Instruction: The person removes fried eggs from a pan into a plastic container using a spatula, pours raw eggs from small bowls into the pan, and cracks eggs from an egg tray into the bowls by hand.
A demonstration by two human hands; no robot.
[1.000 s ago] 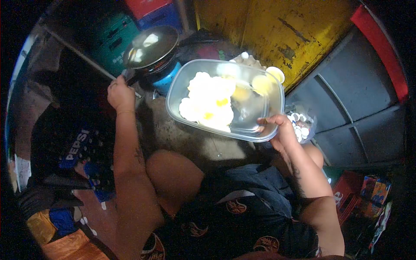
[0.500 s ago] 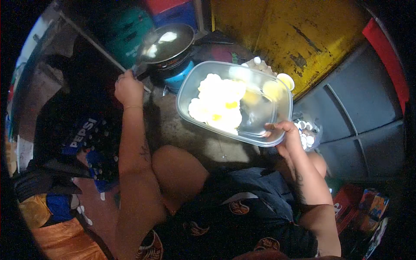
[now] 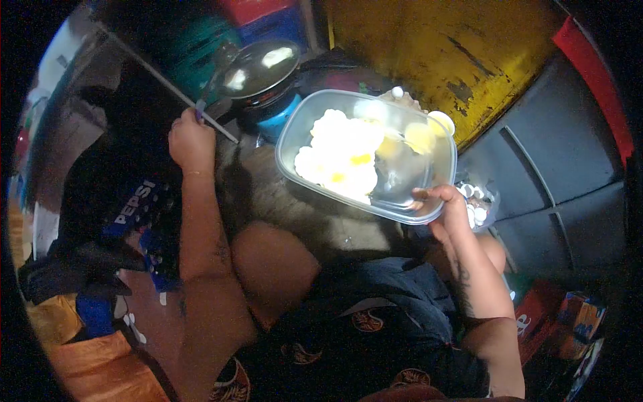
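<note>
My left hand [image 3: 192, 142] is closed round the handle of a spatula [image 3: 218, 87], whose blurred blade rises at the left side of the pan. The dark round pan [image 3: 262, 68] sits tilted on a blue stove [image 3: 280, 119], with shiny white patches on its surface. My right hand [image 3: 447, 208] grips the right end of a clear plastic container [image 3: 290, 159], thumb inside the rim. Bright white cooked eggs with yellow spots [image 3: 343, 151] fill the container's left part.
Behind the container are an egg tray [image 3: 402, 99] and a pale yellow cup [image 3: 441, 123]. A plastic bag of white pieces [image 3: 477, 204] lies to the right. A green crate [image 3: 201, 57] stands behind the stove, near a yellow panel [image 3: 435, 60].
The spatula has swung up beside the pan as my left hand shifted slightly left. The pan looks more tilted. The container stays in my right hand, nearly still over the last half second.
</note>
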